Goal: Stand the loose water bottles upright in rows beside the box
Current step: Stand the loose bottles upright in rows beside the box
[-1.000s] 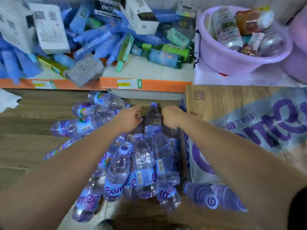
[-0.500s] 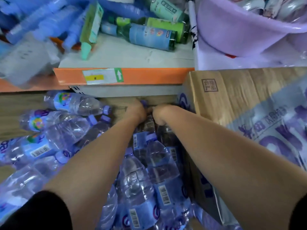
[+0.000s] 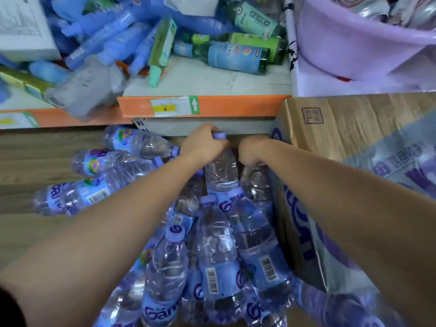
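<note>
A wood-grain floor (image 3: 47,232) runs up to a low shelf (image 3: 212,107) with an orange front edge that carries a price label (image 3: 174,105) with a green arrow. The shelf is heaped with blue packets (image 3: 113,29), green drink bottles (image 3: 236,56) lying on their sides and a white carton (image 3: 21,24). A lilac basin (image 3: 354,43) sits at its right end. On the floor at the right stands the cardboard box (image 3: 354,142), printed in purple. Standing bottles (image 3: 217,251) crowd against the box's left side, caps up and packed touching one another. The left hand (image 3: 204,145) grips the neck of a water bottle (image 3: 220,175) at the far end of that cluster, just in front of the shelf's foot. The bottle's purple cap pokes out above the fingers, and its long axis is close to upright, cap uppermost and body down among the others. The right hand (image 3: 252,149) is curled over the top of a second bottle (image 3: 253,182), which stands between the held one and the box. That bottle's cap is hidden, and I cannot tell whether the fingers actually clasp it. To the left, lying bottles (image 3: 106,161) rest on the floor with their long axes running left to right. The two farther ones point their caps right, towards the hands.
</note>
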